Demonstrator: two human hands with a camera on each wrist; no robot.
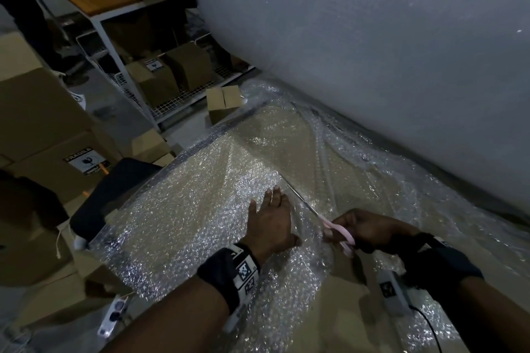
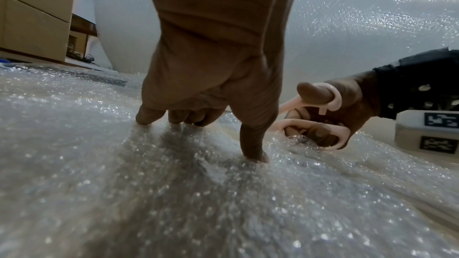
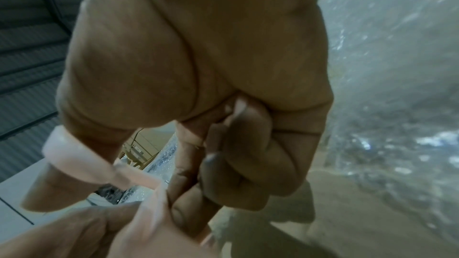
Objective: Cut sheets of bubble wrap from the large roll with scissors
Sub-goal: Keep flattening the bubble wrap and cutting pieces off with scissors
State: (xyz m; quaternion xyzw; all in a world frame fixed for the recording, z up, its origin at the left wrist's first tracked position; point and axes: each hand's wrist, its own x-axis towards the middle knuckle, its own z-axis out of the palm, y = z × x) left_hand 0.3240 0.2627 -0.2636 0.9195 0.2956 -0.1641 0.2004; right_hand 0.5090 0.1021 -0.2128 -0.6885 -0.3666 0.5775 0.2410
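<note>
The head view alone shows the thin metal blades of the pink-handled scissors lying along the clear, glittering sheet of bubble wrap spread over the tan surface, and a brown cardboard box with a black-and-white label reading "FRAGILE". The left wrist view shows what that hides — the left hand pressing fingertips into the sheet, uncurled, and the right hand with thumb and fingers through the pink loops. The huge white roll of bubble wrap stands just behind the sheet.
</note>
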